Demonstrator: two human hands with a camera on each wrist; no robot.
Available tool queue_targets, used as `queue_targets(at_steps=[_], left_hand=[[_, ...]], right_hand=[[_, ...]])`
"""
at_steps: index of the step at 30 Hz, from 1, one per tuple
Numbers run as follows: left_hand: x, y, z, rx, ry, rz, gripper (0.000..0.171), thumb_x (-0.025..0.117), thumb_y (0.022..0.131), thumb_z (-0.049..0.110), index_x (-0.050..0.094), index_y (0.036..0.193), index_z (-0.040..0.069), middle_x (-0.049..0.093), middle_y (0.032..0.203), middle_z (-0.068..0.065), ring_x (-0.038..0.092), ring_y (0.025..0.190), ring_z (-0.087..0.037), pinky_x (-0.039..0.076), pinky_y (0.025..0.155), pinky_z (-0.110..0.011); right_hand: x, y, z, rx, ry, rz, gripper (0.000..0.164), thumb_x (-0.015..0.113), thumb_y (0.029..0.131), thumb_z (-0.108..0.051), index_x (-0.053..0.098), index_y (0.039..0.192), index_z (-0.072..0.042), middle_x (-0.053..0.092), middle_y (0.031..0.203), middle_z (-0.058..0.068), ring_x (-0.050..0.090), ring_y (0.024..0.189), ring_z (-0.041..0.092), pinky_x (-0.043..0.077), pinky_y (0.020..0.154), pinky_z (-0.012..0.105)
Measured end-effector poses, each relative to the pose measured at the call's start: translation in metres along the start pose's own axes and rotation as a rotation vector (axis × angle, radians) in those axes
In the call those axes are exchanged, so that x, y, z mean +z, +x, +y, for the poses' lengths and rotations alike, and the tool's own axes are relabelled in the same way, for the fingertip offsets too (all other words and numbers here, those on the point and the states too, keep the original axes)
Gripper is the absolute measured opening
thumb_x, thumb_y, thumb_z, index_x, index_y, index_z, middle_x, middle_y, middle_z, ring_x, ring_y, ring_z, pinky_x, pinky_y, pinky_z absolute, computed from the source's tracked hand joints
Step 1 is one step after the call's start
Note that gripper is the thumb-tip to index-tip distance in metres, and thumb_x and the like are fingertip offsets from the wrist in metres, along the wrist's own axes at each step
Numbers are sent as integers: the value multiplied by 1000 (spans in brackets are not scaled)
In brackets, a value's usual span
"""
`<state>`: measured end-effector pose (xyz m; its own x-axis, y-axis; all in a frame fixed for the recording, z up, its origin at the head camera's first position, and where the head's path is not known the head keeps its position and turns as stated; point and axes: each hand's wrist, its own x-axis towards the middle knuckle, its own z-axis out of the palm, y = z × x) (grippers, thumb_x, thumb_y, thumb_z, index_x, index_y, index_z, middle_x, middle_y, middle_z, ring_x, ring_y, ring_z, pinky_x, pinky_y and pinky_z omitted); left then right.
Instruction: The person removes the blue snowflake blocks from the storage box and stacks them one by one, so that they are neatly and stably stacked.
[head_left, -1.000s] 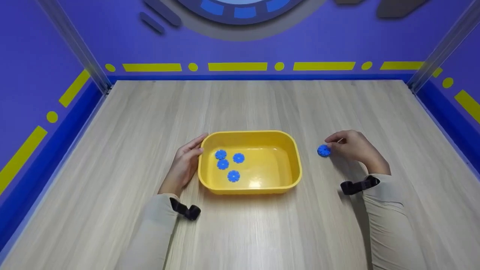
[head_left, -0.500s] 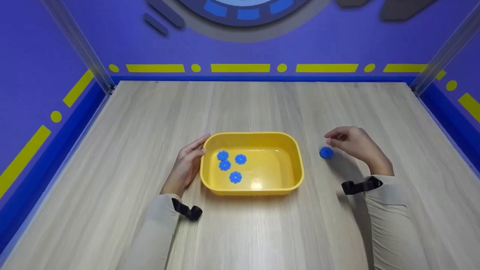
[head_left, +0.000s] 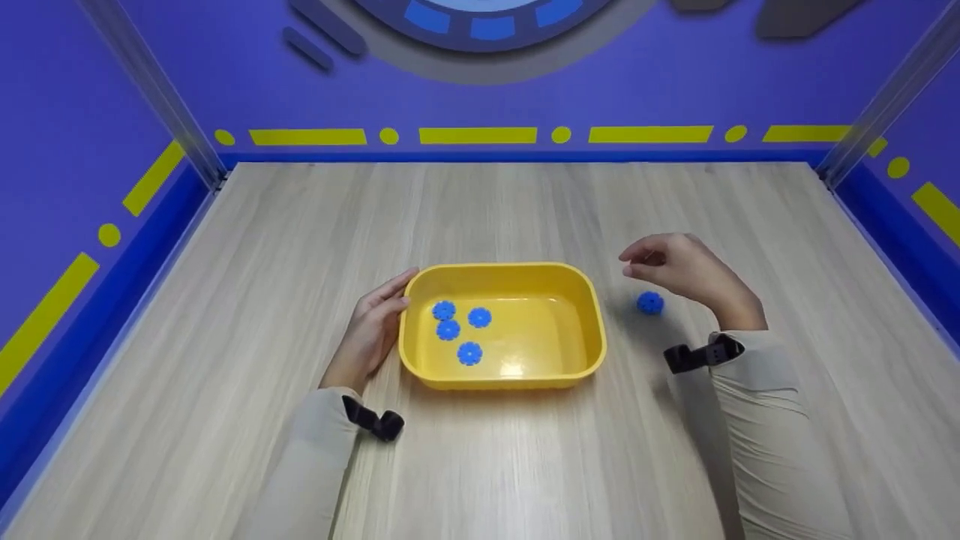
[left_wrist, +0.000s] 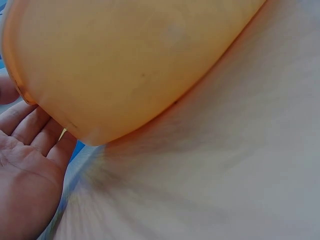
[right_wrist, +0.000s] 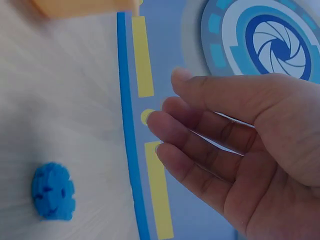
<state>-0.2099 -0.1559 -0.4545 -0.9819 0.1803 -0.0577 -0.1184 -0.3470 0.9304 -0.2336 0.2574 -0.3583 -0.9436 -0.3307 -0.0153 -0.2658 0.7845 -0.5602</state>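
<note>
A yellow plastic tub [head_left: 501, 381] stands on the table. My left hand [head_left: 369, 326] grips its left end, thumb at the rim and fingers along the outer wall; the left wrist view shows the fingers [left_wrist: 37, 127] against that wall. Several blue notched discs [head_left: 469, 353] lie flat inside the tub, toward its left half. To the right of the tub, a small stack of blue notched discs [head_left: 650, 303] sits on the table. Above and behind that stack hovers my right hand [head_left: 686, 274], its fingers loosely bent. In the right wrist view, thumb and fingers [right_wrist: 182, 137] are apart with nothing seen between them.
The wood-grain table [head_left: 495, 465] reaches back to a purple-blue wall [head_left: 480, 105] with yellow marks. Similar panels rise at left and right, with metal posts in the corners. Each wrist wears a black strapped camera [head_left: 705, 354].
My right hand has come off the disc stack, rising and shifting left toward the tub. The stack stays on the table. My left hand keeps hold of the tub.
</note>
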Motion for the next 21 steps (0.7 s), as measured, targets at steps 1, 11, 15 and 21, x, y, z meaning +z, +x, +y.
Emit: queue_targets(at_steps=[1, 11, 15, 21], left_hand=[[0, 0, 0, -1, -4, 0, 54, 47, 92, 0, 38, 145, -2, 36, 153, -13, 37, 140, -22, 35, 113, -34], [0, 0, 1, -10, 12, -10, 53, 45, 94, 1, 36, 146, -1, 35, 154, -13, 37, 140, -22, 35, 112, -34], [0, 0, 1, -7, 8, -8, 53, 46, 94, 0, 36, 146, -1, 35, 154, -13, 36, 140, -21, 35, 113, -33], [1, 1, 0, -11, -2, -9, 53, 46, 94, 0, 36, 146, -1, 35, 154, -12, 35, 141, -21, 34, 113, -34]], right_hand=[[0, 2, -4, -2, -4, -6, 24, 63, 93, -17, 69, 112, -4, 70, 103, 14, 64, 89, 24, 56, 84, 43], [10, 23, -43, -48, -11, -106, 23, 64, 92, -15, 70, 112, -5, 71, 103, 11, 66, 92, 23, 56, 86, 42], [18, 34, -62, -80, -43, -161, 25, 65, 91, -15, 70, 113, -6, 71, 104, 10, 65, 92, 23, 57, 85, 40], [32, 50, -85, -102, -83, -244, 27, 68, 88, -15, 70, 114, -6, 71, 105, 10, 65, 94, 25, 56, 88, 40]])
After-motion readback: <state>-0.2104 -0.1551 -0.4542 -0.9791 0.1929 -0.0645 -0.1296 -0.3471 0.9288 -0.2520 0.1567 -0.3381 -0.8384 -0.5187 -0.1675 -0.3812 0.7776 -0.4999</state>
